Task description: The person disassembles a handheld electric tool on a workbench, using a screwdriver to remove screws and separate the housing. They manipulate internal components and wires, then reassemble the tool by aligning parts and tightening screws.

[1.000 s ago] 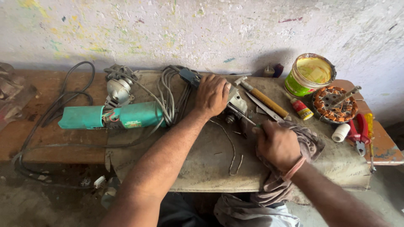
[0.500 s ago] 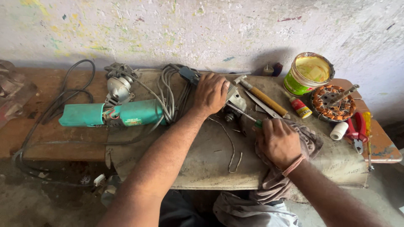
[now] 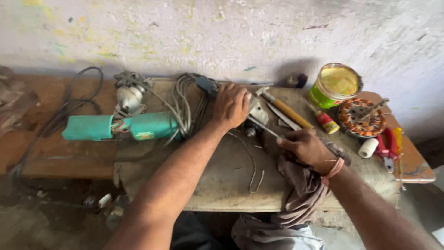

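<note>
The left hand (image 3: 232,105) lies palm down on a small grey metal part (image 3: 257,112) near the back of the tabletop (image 3: 222,185); its fingers are curled over the part and press on it, so the grip is closed around it, though how much of the part sits inside the hand cannot be told. The right hand (image 3: 305,147) is closed on a thin screwdriver (image 3: 263,126); the shaft runs up and left from the fist to the metal part, its tip touching or just beside it under the left fingers. A grey cloth (image 3: 300,190) lies under the right wrist and hangs over the front edge of the tabletop. Just behind the right hand lie a hammer with a wooden handle (image 3: 284,109) and a flat metal file (image 3: 283,116). To the left, a teal power tool (image 3: 120,127) lies on its side beside a bundle of grey cable (image 3: 185,106). To the right stand a green tin with a yellow inside (image 3: 335,85), a small red bottle (image 3: 326,121), a copper-wound motor stator (image 3: 361,117), a white spool (image 3: 368,147) and red-handled pliers (image 3: 386,146). 2 bent wires (image 3: 252,162) lie loose between the arms.
</note>
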